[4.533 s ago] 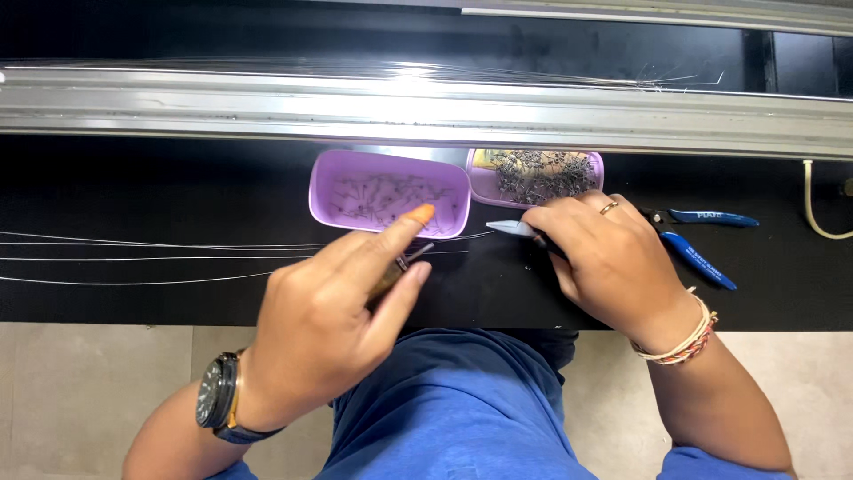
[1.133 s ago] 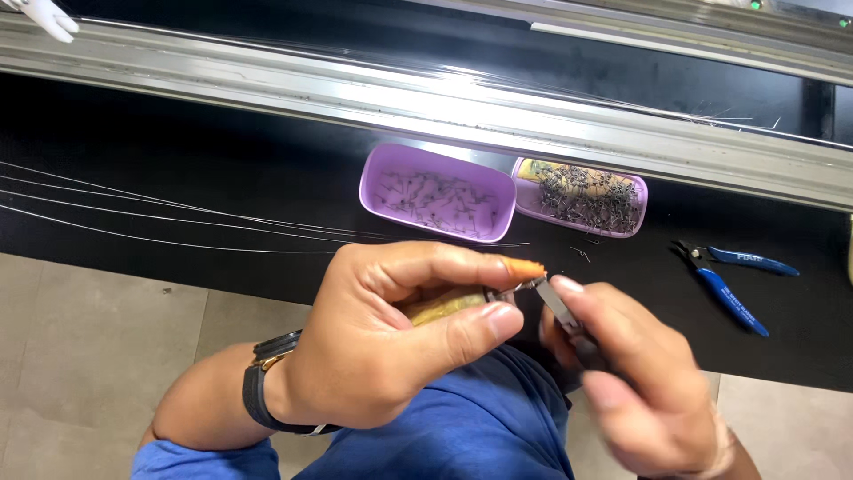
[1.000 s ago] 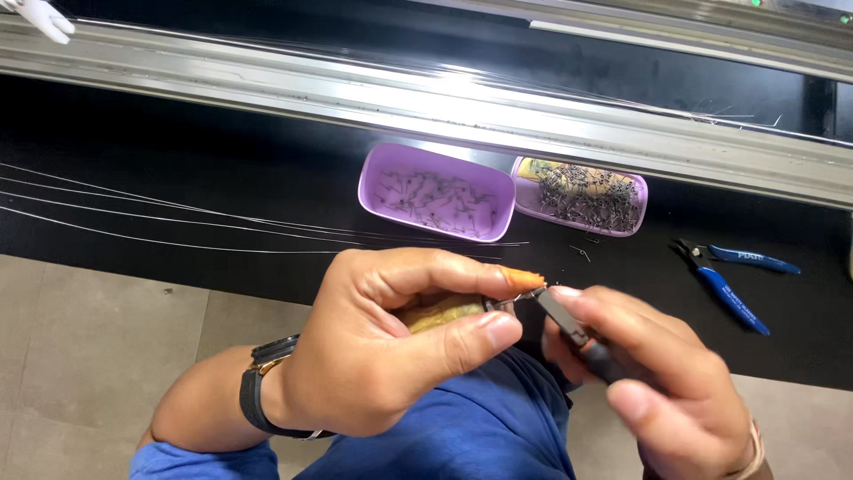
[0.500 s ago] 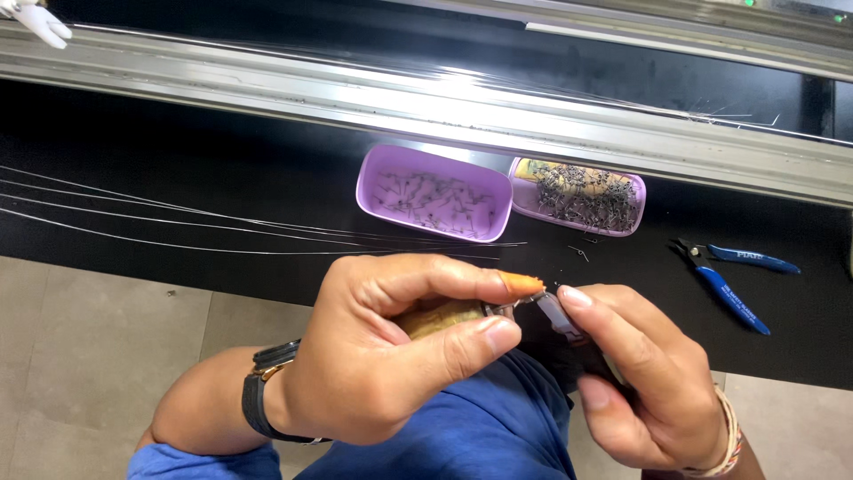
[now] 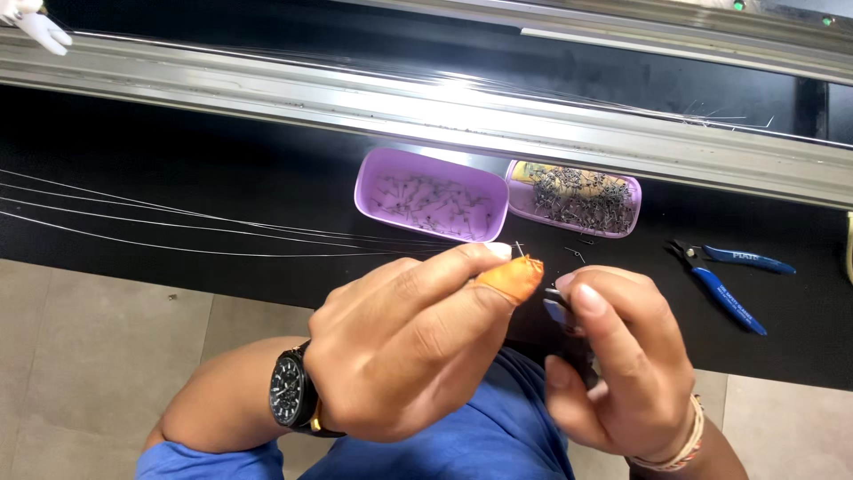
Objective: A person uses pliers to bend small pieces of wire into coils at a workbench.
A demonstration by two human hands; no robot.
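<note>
Left hand (image 5: 400,347) fingers are pinched on thin wire, orange fingertip cover (image 5: 508,278) forward; right hand (image 5: 622,356) is closed on small tool (image 5: 558,309). Tips should be kept steady, near purple trays (image 5: 431,200).

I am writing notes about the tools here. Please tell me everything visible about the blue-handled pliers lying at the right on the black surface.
The blue-handled pliers are a small hand tool with two slim handles in blue sleeves and a short, dark metal head. They lie flat on the black work surface, right of the two purple trays, with the head pointing left and the handles spread apart toward the right. One handle runs nearly level and the other slants down to the right. Nothing touches them; both hands are away from them.
</note>
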